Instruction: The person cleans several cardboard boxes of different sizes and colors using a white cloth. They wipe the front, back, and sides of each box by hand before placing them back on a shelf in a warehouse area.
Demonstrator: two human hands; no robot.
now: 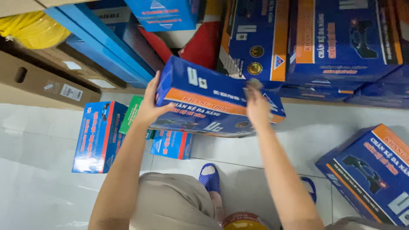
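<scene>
A: White floor tiles; status?
B: Left hand and right hand clamp blue box, lifted below the stack. Not yet set down.

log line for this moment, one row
left hand: grips blue-orange box end | right hand: on box top | box: tilted, lifted off white floor

light: bright, even, overhead | shadows: soft on white floor | blur: slight | edges: wide-angle bending
</scene>
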